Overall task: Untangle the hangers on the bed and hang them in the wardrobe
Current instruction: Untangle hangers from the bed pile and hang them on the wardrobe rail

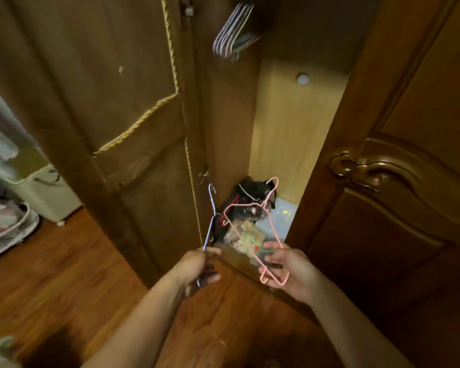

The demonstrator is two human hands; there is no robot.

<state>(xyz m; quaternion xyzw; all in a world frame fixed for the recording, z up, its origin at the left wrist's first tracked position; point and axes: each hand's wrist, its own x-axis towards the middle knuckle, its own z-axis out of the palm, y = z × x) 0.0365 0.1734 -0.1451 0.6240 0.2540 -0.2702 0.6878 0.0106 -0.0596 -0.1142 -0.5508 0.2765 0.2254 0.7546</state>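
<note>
I stand in front of the open wooden wardrobe [282, 123]. My left hand [197, 266] grips a blue wire hanger [211, 219] at its lower end, hook pointing up. My right hand [290, 269] holds a pink wire hanger [252, 216], fingers curled round its lower corner, hook up toward the wardrobe. The two hangers sit side by side and look apart. High inside the wardrobe, a bunch of several coloured hangers [234, 35] hangs from above the frame.
Black items and clear bags [246, 208] lie on the wardrobe floor. The open right door [409, 181] has a carved handle [367, 168]; the left door [104, 102] stands beside it. A white basket [43, 187] and laundry sit at left on the wooden floor [64, 274].
</note>
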